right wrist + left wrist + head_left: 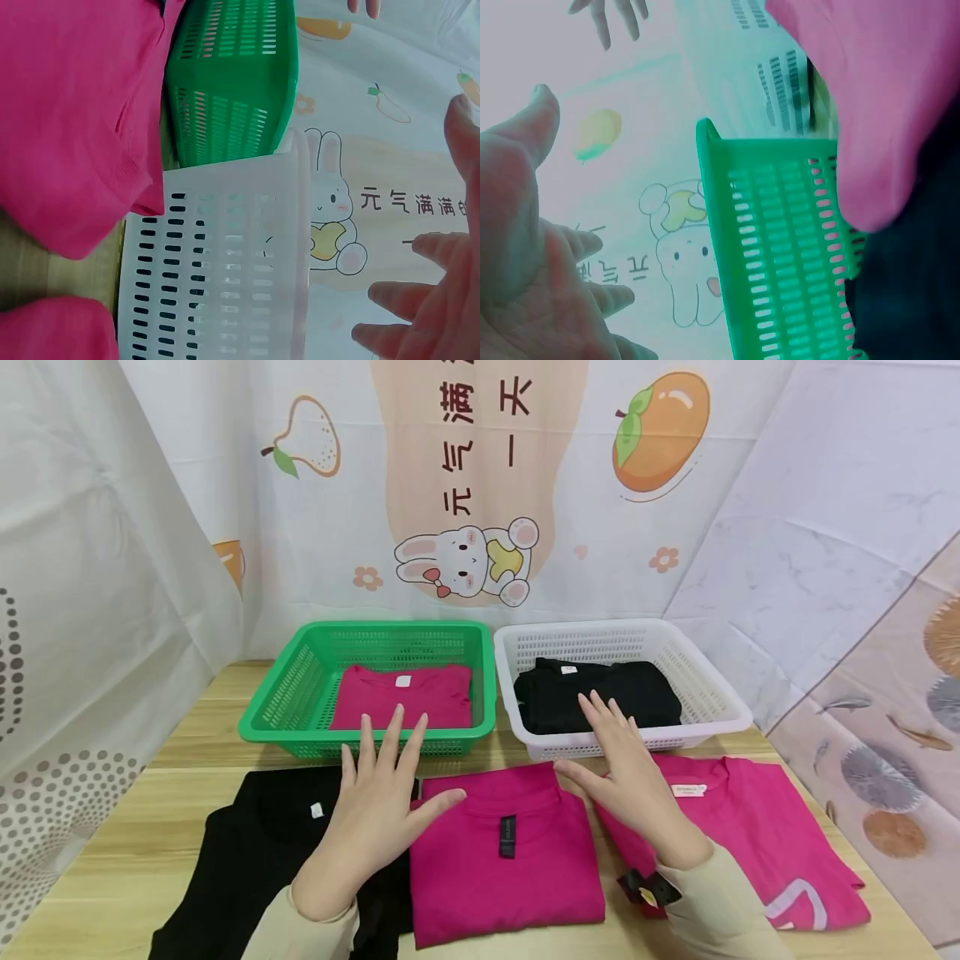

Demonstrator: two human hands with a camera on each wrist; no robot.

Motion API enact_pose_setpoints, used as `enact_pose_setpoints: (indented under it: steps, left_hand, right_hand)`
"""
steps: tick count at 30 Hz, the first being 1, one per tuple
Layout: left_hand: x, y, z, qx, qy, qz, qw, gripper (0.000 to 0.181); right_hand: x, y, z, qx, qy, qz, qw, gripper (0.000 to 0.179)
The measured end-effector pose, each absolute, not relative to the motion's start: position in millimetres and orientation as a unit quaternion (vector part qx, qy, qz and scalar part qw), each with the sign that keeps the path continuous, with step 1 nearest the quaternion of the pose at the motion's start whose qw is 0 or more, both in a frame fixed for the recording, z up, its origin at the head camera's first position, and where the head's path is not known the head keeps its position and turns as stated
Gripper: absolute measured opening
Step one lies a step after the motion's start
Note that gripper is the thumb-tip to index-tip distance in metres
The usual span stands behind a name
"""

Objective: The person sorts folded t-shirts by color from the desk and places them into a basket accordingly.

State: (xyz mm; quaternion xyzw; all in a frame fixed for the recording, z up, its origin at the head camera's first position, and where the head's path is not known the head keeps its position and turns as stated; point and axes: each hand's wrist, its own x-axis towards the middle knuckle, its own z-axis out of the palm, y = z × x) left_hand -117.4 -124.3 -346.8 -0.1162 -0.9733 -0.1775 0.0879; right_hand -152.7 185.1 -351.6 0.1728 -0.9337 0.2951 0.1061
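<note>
My left hand (378, 814), fingers spread and holding nothing, is raised over the gap between a black shirt (285, 835) and a folded magenta shirt (510, 885). My right hand (626, 772) is likewise spread and bare-palmed, in front of the white basket (723, 714). Under that wrist lies a pink shirt (772, 818) with a pale print near its hem. A folded magenta shirt (408, 697) is inside the green basket (262, 714), and folded black clothing (622, 693) is inside the white one. Both wrist views show spread fingers beside the baskets' perforated walls.
The two baskets stand side by side at the back of the wooden table (90, 860). Behind them hangs a white curtain (315, 543) printed with a rabbit and fruit. More printed cloth (885, 760) drapes down the right side. A dark strap (648, 889) shows at my right wrist.
</note>
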Motion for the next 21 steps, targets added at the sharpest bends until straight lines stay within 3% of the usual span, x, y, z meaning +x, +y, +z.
enact_pose_setpoints:
  steps: [9, 18, 21]
  left_hand:
    - [-100.7, -116.6, -352.0, -0.139, -0.954, -0.26, 0.063, 0.098]
    - [-86.9, -113.1, -356.5, -0.106, -0.922, -0.37, -0.047, 0.102]
    - [-83.9, -112.0, -358.1, -0.1, -0.917, -0.382, -0.063, 0.102]
  right_hand:
    - [-137.1, 191.0, -359.5, 0.173, -0.904, 0.369, 0.129, 0.08]
    - [-122.1, 193.6, -374.8, 0.19, -0.893, 0.385, 0.136, 0.083]
    - [-115.8, 191.9, -377.8, 0.199, -0.891, 0.384, 0.135, 0.082]
